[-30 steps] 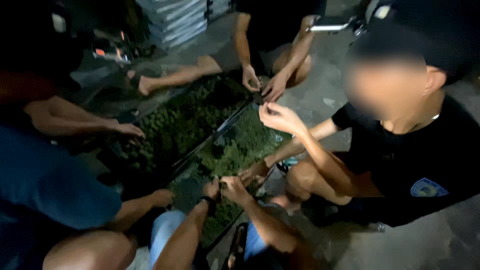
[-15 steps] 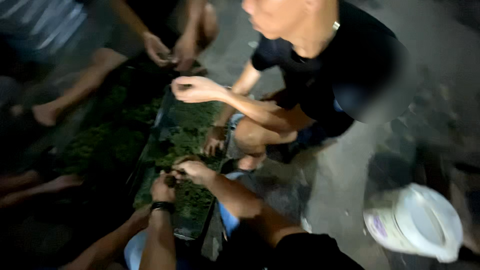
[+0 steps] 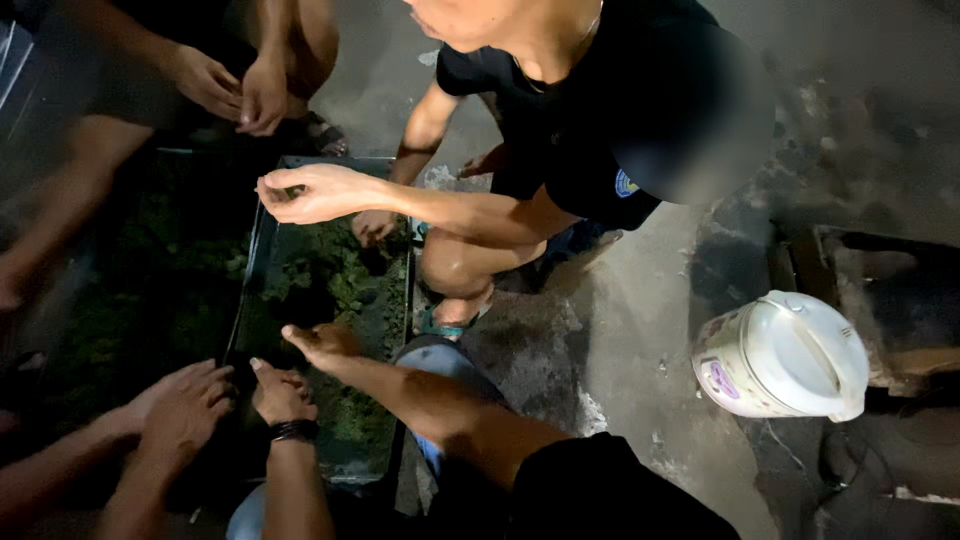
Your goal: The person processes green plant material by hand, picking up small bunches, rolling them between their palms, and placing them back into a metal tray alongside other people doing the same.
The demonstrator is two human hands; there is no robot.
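Our right hand's (image 3: 322, 343) fingers hang loosely spread, holding nothing, over the tray (image 3: 262, 235); at seven o'clock, our left hand (image 3: 280, 392) curls, contents unclear.

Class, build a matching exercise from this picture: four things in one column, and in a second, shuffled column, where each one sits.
Things:
1. white rice cooker
2. left hand
3. right hand
4. metal tray

Places:
A. stretched out over the green stuff
B. on the concrete floor, far right
C. low over the tray, black wristband on the wrist
D. on the ground between the crouching people

Pairs: 1-B, 2-C, 3-A, 4-D
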